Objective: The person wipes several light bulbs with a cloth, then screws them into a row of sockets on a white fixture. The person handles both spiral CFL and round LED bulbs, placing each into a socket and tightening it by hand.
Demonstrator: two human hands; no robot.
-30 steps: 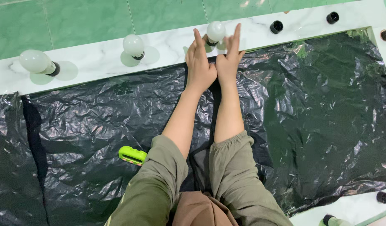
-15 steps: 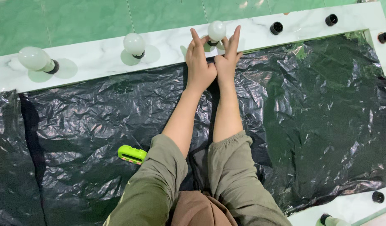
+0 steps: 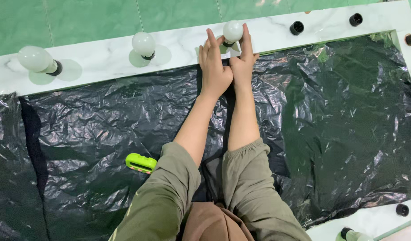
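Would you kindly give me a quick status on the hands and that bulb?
Left hand and right hand cupped around the middle bulb on the marble frame. Empty sockets to its right. Nothing obstructing.

Loose olive-green sleeves with gathered cuffs pushed up the forearms — a brown cloth bunched between them.

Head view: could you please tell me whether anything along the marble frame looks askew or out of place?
The far-left bulb leans sideways, unlike the upright second bulb. Three sockets right of both hands stand empty. A green tool lies loose on the black plastic sheet.
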